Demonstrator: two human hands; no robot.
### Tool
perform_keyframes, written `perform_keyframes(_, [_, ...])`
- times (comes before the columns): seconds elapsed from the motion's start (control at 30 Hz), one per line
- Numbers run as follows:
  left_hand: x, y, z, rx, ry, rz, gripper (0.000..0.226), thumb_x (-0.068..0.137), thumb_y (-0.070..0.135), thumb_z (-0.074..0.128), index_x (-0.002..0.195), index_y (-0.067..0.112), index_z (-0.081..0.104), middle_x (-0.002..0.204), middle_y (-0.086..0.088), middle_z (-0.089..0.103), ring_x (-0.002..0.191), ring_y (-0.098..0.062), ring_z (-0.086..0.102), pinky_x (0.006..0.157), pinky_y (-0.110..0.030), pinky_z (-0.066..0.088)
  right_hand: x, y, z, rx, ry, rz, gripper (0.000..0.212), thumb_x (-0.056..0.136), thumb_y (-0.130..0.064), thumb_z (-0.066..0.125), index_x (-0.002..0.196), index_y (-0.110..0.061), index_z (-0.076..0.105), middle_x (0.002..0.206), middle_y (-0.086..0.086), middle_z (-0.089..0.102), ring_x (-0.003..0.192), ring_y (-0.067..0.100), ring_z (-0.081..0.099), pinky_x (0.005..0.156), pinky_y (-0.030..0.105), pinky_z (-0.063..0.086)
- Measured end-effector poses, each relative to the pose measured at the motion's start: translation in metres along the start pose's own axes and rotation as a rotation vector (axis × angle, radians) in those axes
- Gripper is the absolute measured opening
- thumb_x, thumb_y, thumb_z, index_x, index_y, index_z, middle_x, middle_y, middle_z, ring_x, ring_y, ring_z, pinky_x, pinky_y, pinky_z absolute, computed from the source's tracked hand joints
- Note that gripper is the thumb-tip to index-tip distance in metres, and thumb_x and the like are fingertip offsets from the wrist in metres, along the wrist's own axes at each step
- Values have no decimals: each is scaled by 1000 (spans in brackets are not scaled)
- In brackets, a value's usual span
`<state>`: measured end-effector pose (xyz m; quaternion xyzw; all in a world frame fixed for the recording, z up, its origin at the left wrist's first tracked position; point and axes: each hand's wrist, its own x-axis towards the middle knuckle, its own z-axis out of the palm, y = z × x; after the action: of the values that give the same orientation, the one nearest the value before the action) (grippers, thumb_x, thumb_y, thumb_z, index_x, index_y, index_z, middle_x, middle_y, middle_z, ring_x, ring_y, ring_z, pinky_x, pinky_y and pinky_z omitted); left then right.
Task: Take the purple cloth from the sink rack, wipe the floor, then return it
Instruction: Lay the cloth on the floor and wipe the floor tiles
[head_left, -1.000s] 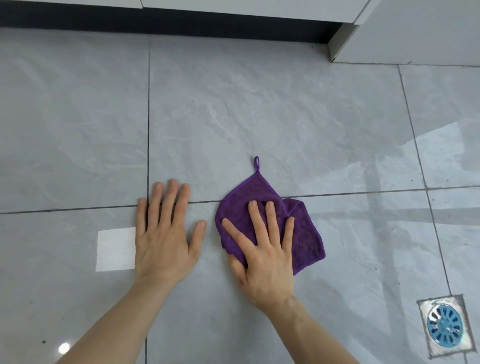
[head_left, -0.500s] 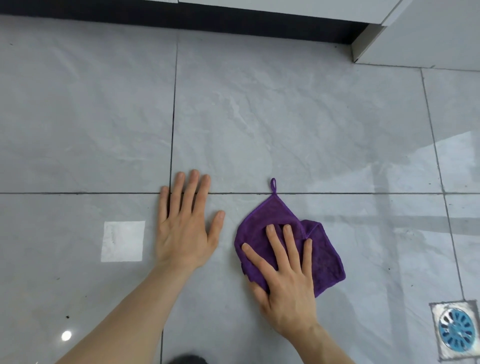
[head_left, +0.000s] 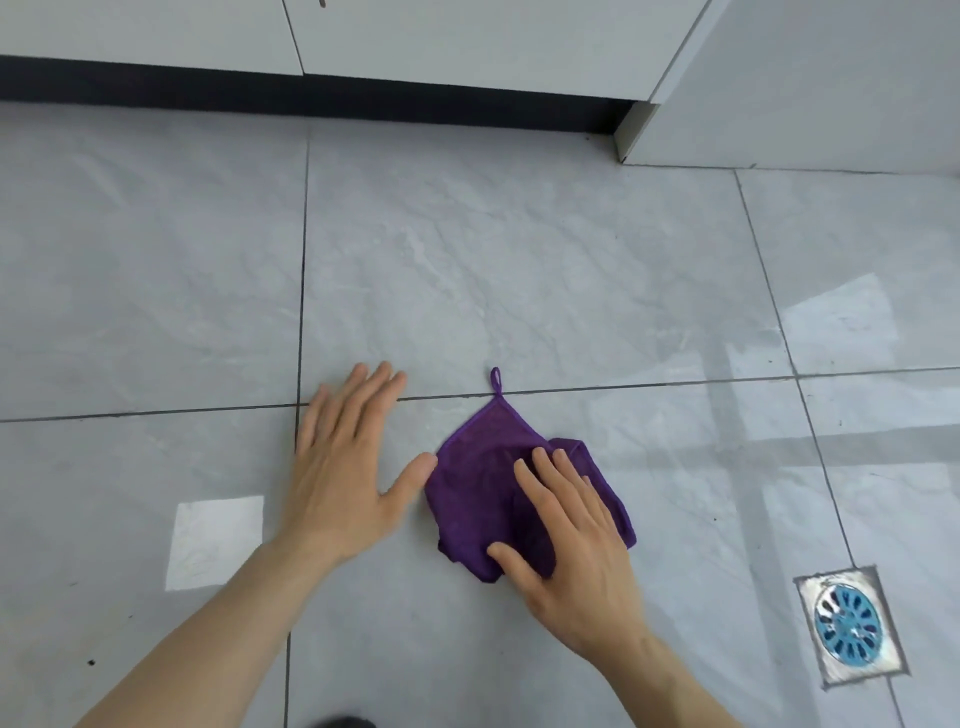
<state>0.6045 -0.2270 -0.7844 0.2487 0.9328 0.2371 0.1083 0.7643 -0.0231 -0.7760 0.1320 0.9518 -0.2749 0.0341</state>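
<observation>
Hands spread flat: right hand pressing purple cloth, left hand on floor.

Nothing to read here, honestly. No text, labels, brand names, numbers or signs show up anywhere in the frame.
</observation>
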Motion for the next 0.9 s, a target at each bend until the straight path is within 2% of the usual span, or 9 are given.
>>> perform_keyframes(0.1, [-6,37,1,-46,-194,241,83,86,66,55,157,32,28,166,16,26,156,-3,13,128,-37,15,1,8,-4,-24,-25,-16,84,88,-69,61,157,-32,31,166,-14,26,157,8,13,122,46,34])
perform_keyframes(0.2, [-15,54,16,-28,-347,320,86,83,66,58,157,37,25,165,20,25,154,0,14,126,-24,8,5,13,-7,-6,-56,-14,92,84,-76,59,158,-30,28,168,-16,21,157,6,12,124,38,31])
perform_keyframes(0.3, [-23,54,23,22,-372,364,83,84,58,61,157,35,29,166,19,24,155,-2,14,120,-21,9,8,20,-12,-11,-122,-27,96,78,-71,66,158,-32,28,168,-19,17,156,4,10,124,32,28])
perform_keyframes(0.4, [-31,54,23,67,-344,341,82,79,48,76,151,34,40,158,17,42,148,-6,36,110,-21,37,6,27,-16,-65,-165,-62,91,76,-62,72,154,-36,35,166,-21,22,155,4,15,122,31,32])
perform_keyframes(0.5, [-41,62,23,128,-298,315,84,63,43,90,138,35,55,134,19,63,123,-5,59,81,-18,57,1,24,-16,-82,-134,-84,81,77,-54,76,149,-35,45,159,-19,39,151,10,31,117,32,39])
perform_keyframes(0.57, [-48,66,25,160,-265,286,81,57,40,94,130,34,59,116,21,67,105,-7,64,60,-18,57,-5,19,-14,-84,-110,-105,71,79,-46,78,144,-33,52,150,-17,52,143,13,44,110,33,47])
perform_keyframes(0.67, [-56,71,29,243,-286,223,80,54,36,95,126,29,60,97,16,68,86,-13,66,46,-23,53,-15,8,-9,-94,-74,-159,61,79,-26,81,136,-26,60,133,-12,66,123,18,61,95,31,56])
perform_keyframes(0.8, [-67,71,32,318,-356,181,77,45,33,96,114,26,65,87,9,66,69,-14,66,43,-26,53,-26,-6,5,-204,-29,-173,62,66,-3,81,123,-20,66,99,-9,70,82,18,63,59,26,53])
perform_keyframes(0.9, [-73,75,26,340,-448,143,67,47,30,94,108,27,66,89,6,63,67,-14,66,49,-26,54,-32,-10,9,-267,-119,-158,56,57,0,76,108,-22,66,83,-8,64,66,17,56,45,28,46])
